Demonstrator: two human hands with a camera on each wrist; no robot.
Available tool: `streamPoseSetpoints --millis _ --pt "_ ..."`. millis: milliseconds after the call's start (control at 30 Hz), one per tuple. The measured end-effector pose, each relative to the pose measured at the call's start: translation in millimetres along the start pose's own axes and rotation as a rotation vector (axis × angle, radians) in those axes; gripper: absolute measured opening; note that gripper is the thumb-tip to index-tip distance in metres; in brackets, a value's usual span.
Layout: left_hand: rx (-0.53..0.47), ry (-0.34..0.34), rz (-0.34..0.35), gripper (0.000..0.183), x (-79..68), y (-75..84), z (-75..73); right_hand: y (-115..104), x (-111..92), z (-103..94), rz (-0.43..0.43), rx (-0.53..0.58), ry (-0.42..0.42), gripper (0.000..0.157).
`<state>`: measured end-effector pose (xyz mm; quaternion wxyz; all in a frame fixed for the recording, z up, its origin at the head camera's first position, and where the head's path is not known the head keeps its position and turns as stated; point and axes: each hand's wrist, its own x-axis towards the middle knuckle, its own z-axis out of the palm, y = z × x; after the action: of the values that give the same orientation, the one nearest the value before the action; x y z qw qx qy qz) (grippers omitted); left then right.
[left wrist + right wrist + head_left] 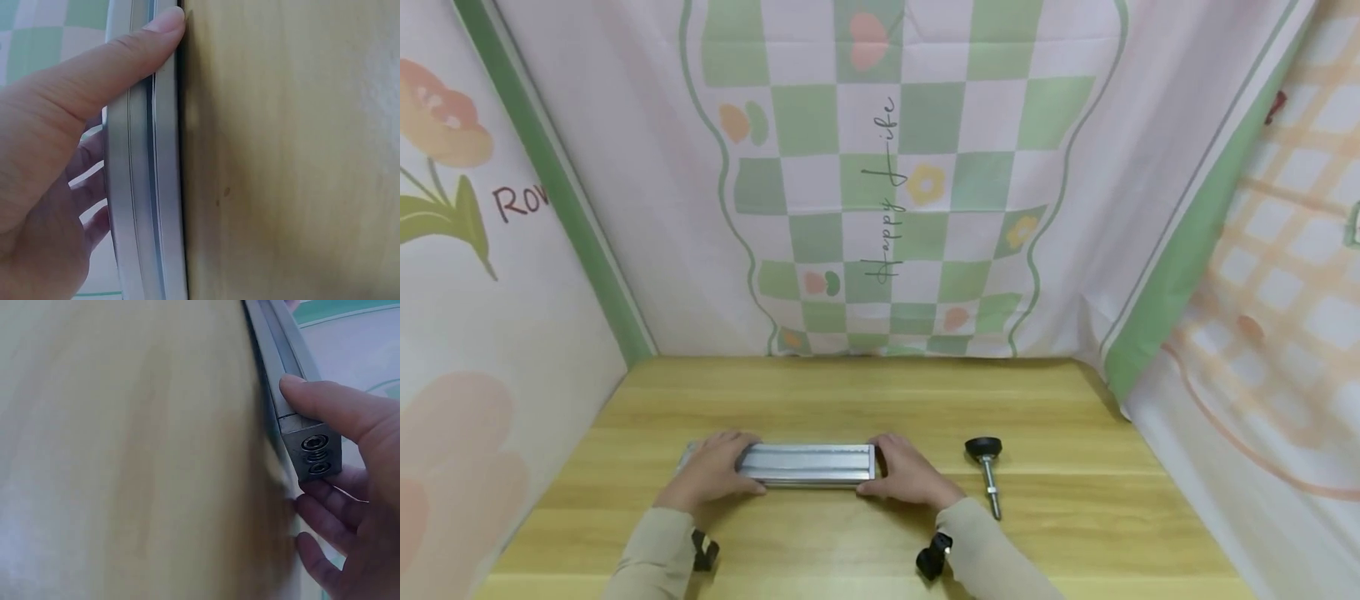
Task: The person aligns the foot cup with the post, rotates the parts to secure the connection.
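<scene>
A silver aluminium profile [808, 463] with grooves along its length lies crosswise before me. My left hand [715, 471] grips it towards its left end, the thumb along the near side and the fingers behind. In the left wrist view the thumb presses across the grooved side of the profile [137, 206]. At the other end my right hand [912, 475] holds the profile between thumb and fingers. The right wrist view shows a metal end block [312, 453] with bolt heads sunk in its face, beside the right thumb. Much of the left end is covered by the left hand.
A levelling foot [988, 475] with a black round pad and threaded stem lies on the wooden table [865, 400], right of my right hand. Patterned cloth [887, 183] hangs behind the table and along both sides. Small black cameras sit at both wrists.
</scene>
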<state>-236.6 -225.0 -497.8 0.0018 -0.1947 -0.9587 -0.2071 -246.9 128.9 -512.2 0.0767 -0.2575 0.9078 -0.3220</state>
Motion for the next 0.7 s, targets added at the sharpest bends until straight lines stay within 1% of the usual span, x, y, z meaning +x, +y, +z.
streamPoseSetpoints --millis 133,233,400,533,700 --pt "-0.011 -0.004 0.014 0.086 1.3 2.5 -1.7 -1 -2 -4.7 0.017 0.104 -0.01 0.071" --pt "-0.026 0.002 0.025 0.085 1.9 4.3 -2.7 -3 -5 -9.8 0.01 0.176 -0.012 0.068" --pt "-0.056 0.022 0.053 0.082 1.3 9.4 -6.6 -6 -10 -18.9 0.0 0.259 -0.013 0.069" --pt "-0.081 0.041 0.066 0.081 1.4 13.7 -10.0 -8 -10 -26.5 -0.028 0.281 -0.005 0.07" --pt "-0.093 0.062 0.089 0.081 3.6 14.4 -9.3 -14 -11 -35.7 -0.051 0.275 0.022 0.067"
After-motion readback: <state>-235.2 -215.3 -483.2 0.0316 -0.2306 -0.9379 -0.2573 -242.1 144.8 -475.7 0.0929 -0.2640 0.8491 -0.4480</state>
